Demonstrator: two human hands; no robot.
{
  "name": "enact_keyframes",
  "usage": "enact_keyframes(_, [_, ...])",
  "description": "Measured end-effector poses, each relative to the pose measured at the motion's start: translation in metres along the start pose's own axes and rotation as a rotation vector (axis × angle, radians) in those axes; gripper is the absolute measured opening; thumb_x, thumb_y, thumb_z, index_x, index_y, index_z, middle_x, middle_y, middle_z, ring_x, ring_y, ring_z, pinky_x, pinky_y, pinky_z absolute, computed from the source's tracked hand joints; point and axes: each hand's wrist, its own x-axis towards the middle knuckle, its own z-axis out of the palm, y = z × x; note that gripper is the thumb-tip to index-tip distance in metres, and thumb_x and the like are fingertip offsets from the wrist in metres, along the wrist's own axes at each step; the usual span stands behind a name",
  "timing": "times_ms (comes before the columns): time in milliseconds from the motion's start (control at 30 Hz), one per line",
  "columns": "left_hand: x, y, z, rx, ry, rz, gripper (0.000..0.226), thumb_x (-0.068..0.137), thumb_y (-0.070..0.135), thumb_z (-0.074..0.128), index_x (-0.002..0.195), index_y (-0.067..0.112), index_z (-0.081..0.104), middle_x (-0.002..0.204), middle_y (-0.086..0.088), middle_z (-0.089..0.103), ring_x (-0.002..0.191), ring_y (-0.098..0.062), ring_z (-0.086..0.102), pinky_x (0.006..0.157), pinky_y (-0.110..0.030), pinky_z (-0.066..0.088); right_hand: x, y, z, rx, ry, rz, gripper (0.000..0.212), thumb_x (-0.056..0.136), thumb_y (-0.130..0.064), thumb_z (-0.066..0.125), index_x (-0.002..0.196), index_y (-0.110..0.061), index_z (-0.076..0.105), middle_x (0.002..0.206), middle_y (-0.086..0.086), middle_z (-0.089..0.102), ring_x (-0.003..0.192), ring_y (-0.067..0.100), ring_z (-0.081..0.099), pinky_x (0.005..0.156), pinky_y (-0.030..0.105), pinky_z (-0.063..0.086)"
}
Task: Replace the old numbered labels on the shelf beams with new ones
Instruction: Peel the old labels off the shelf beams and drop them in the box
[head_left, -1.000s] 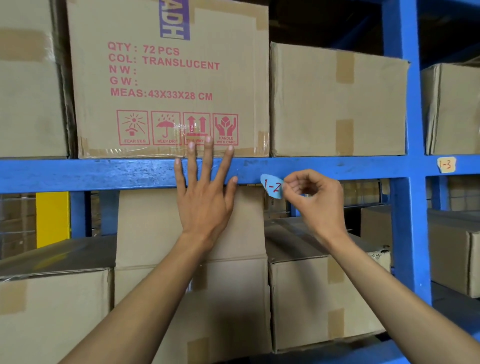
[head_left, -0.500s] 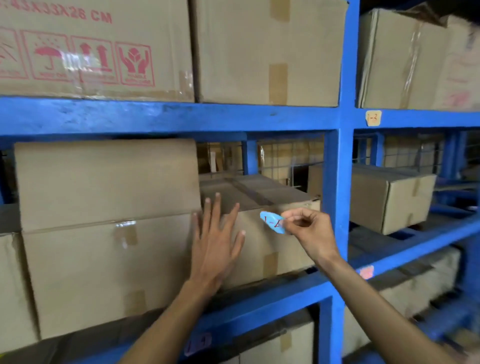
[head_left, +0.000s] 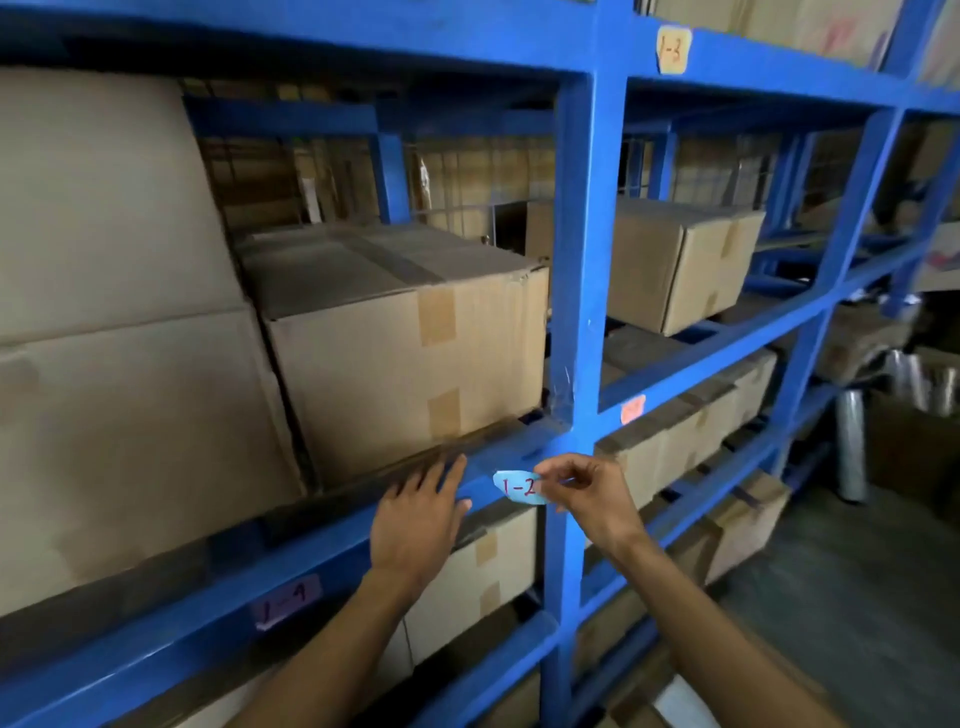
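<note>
My right hand (head_left: 587, 499) pinches a light blue label (head_left: 519, 487) marked "1-2" in red, held in front of the blue post, level with the lower shelf beam (head_left: 311, 551). My left hand (head_left: 415, 525) is flat on that beam, fingers spread, holding nothing, just left of the label. A pale purple label (head_left: 287, 601) reading "1-9" is stuck on the same beam further left. An orange label (head_left: 632, 408) sits on the beam right of the blue post (head_left: 582, 260). A cream label (head_left: 673, 49) marked "1-3" is on the upper beam.
Cardboard boxes (head_left: 405, 343) fill the shelf above the beam, and more boxes (head_left: 680, 260) stand in the bay to the right. Shiny rolls (head_left: 852, 447) and an open box stand on the grey floor at far right.
Both hands and my view have dropped from the upper beam to the lower one. The blue label stays pinched in my right hand; my left hand now rests on the lower beam.
</note>
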Motion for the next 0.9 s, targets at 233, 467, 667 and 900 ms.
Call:
enact_keyframes(233, [-0.005,0.002,0.002,-0.024,0.122,0.013,0.055,0.102,0.044,0.035,0.152,0.02,0.031,0.155,-0.005,0.043,0.14,-0.023,0.043,0.108,-0.04,0.042,-0.014,0.034,0.0,-0.022,0.042,0.109,0.018,0.08,0.011,0.072,0.086,-0.005,0.072,0.076,0.005,0.07,0.064,0.01,0.064,0.052,0.018,0.051])
enact_keyframes(467, [-0.019,0.022,0.032,-0.144,0.264,0.092,0.061,0.09,0.03,0.055,0.148,0.018,0.041,0.157,-0.009,0.039,0.146,-0.029,0.035,0.119,-0.051,0.022,-0.035,0.083,-0.014,-0.018,0.186,0.228,0.018,0.076,0.006,0.077,0.089,-0.007,0.074,0.076,0.014,0.071,0.063,0.016,0.064,0.055,0.025,0.054])
enact_keyframes(667, [-0.032,0.058,0.103,-0.242,0.015,0.247,0.074,0.085,0.032,0.06,0.153,0.026,0.031,0.167,-0.008,0.008,0.154,-0.028,-0.002,0.121,-0.054,0.001,-0.064,0.143,-0.049,-0.081,0.355,0.373,0.018,0.073,0.006,0.079,0.076,-0.012,0.075,0.079,0.014,0.075,0.064,0.012,0.067,0.055,0.018,0.05])
enact_keyframes(900, [-0.023,0.097,0.211,-0.426,-0.401,0.119,0.065,0.097,0.044,0.048,0.154,0.023,0.025,0.163,-0.007,0.023,0.152,-0.028,0.015,0.121,-0.048,0.018,-0.09,0.218,-0.101,-0.173,0.475,0.486,0.018,0.076,0.01,0.075,0.093,0.005,0.073,0.088,0.02,0.074,0.078,0.022,0.068,0.069,0.026,0.057])
